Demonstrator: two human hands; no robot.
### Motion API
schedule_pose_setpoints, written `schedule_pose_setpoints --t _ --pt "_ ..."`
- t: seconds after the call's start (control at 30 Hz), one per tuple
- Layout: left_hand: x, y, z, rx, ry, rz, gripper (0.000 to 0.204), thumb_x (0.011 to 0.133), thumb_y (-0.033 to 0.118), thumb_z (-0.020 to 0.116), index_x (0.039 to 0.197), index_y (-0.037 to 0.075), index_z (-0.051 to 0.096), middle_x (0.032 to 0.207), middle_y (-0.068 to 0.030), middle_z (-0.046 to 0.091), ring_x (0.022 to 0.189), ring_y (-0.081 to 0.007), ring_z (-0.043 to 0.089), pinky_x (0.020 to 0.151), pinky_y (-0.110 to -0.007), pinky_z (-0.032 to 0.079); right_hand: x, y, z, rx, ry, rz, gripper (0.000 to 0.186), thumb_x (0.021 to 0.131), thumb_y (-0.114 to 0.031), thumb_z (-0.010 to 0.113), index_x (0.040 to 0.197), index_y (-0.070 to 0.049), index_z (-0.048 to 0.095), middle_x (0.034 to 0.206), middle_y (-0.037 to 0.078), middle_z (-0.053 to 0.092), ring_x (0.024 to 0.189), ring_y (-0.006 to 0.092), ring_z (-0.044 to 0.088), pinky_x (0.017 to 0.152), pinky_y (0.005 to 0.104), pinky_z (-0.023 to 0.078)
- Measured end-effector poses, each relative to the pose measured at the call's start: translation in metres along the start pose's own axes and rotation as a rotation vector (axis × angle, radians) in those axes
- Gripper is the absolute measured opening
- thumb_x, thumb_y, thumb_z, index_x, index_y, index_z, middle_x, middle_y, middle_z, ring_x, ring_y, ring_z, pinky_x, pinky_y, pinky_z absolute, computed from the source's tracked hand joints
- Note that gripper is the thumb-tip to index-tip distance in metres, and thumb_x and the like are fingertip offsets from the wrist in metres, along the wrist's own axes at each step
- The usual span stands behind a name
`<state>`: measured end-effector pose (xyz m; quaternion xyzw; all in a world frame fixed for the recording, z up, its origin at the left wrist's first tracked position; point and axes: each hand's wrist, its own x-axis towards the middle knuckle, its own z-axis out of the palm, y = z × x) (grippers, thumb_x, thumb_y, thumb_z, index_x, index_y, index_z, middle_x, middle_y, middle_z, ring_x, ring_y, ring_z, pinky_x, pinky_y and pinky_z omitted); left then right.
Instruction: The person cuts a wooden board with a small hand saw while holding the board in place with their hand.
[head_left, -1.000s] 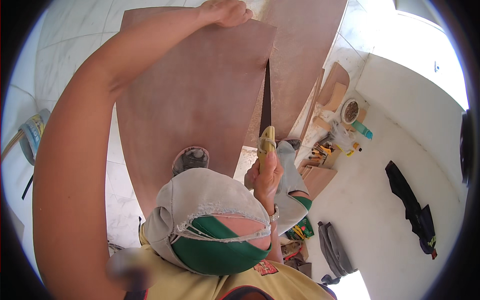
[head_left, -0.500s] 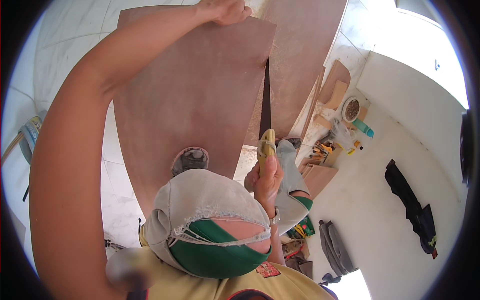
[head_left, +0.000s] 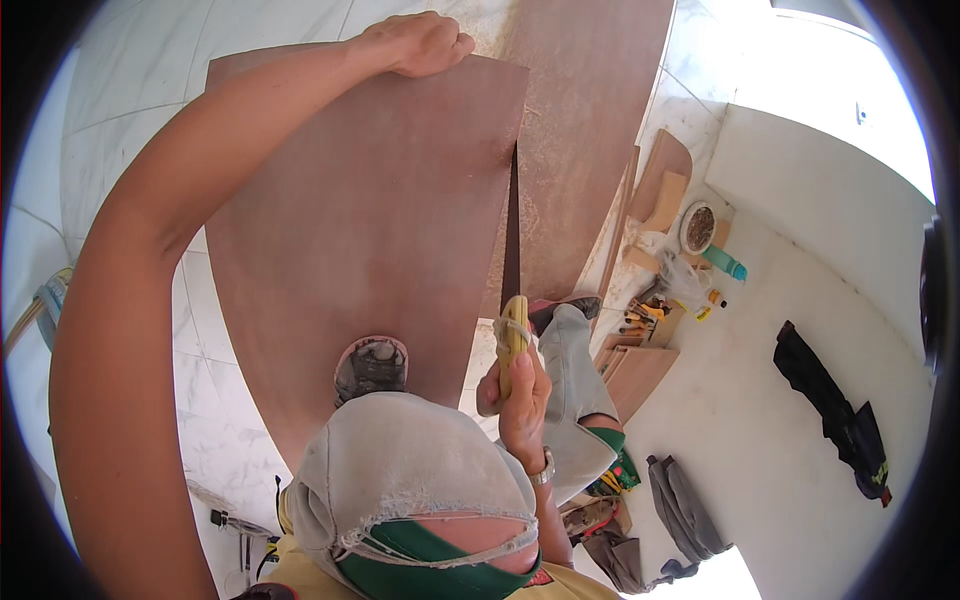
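A large brown wooden board (head_left: 370, 200) lies in front of me, its right side along a cut line. My left hand (head_left: 425, 45) reaches across to its far edge, fingers curled over the edge near the right corner. In my right hand (head_left: 520, 395) is a handsaw's yellow handle (head_left: 513, 345). The dark saw blade (head_left: 512, 230) runs away from me, its far end against the board's right edge. Beneath and to the right, another brown board (head_left: 580, 130) carries pale sawdust. My left foot (head_left: 373, 368) in a shoe presses on the upper board.
My bent knee (head_left: 410, 450) in torn grey trousers is close in front. Along the right wall stand wood offcuts (head_left: 660, 180), a round white container (head_left: 698, 228), a teal bottle (head_left: 725, 263) and several small tools (head_left: 640, 318). Dark clothing (head_left: 835, 415) lies farther right.
My right hand has drawn the saw back toward me, showing the handle lower. My left hand stays at the board's far edge. The whole view has shifted slightly.
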<state>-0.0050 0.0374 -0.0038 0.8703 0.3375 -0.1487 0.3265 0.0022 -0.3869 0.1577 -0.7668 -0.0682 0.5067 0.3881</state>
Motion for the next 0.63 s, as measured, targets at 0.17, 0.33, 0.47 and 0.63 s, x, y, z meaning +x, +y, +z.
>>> schedule_pose_setpoints --t 0.17,0.33,0.47,0.63 --pt "-0.002 -0.012 0.004 -0.007 0.045 0.005 0.058 0.108 0.04 0.038 0.099 -0.007 0.07 0.108 -0.0268 0.073 0.101 -0.0441 0.07 0.093 -0.053 0.053 0.095 -0.019 0.024 0.02 0.016 -0.193 0.049 0.116 -0.045 0.038 0.117 -0.001 0.06 0.059 -0.001 0.043 0.048 0.0088 0.042 0.046 0.0282 0.037" --pt "0.006 -0.01 0.011 0.027 0.015 0.015 0.058 0.108 0.041 0.037 0.101 -0.006 0.071 0.111 -0.0263 0.074 0.104 -0.044 0.07 0.095 -0.053 0.054 0.155 -0.039 0.037 0.106 0.001 -0.201 0.051 0.116 -0.04 0.04 0.132 0.001 0.064 0.061 -0.004 0.045 0.049 0.0042 0.041 0.045 0.0258 0.035" --pt "0.0 -0.013 0.008 -0.012 0.071 -0.001 0.057 0.109 0.04 0.037 0.103 -0.005 0.073 0.112 -0.0266 0.074 0.103 -0.0442 0.071 0.095 -0.053 0.054 0.028 0.012 0.012 0.011 0.05 -0.17 0.058 0.116 -0.037 0.037 0.151 0.006 0.055 0.061 -0.005 0.045 0.05 0.0032 0.041 0.046 0.0244 0.032" --pt "-0.005 0.003 -0.004 0.015 0.008 0.0 0.056 0.108 0.039 0.038 0.106 -0.003 0.074 0.113 -0.027 0.074 0.103 -0.0428 0.072 0.095 -0.053 0.055 0.073 0.013 0.016 -0.011 0.114 -0.242 0.058 0.113 -0.049 0.043 0.132 0.002 0.063 0.056 -0.001 0.045 0.043 0.0089 0.041 0.042 0.028 0.034"
